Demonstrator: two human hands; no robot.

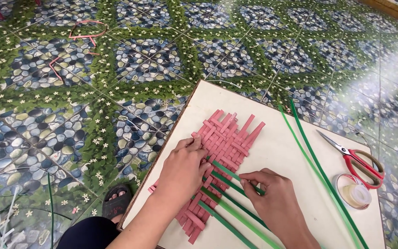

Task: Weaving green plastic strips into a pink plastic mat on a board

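- Left hand lies flat, fingers spread open, pressing down on the pink woven strip mat.
- Right hand has its fingers pinched closed on a green strip at the mat's right edge.
- More green strips run slantwise from under the mat toward the lower right.
- Mat sits mid-board on a cream board laid on the patterned tile floor.
- Red-handled scissors and a tape roll lie near the board's right edge; two long green strips lie between them and the mat.
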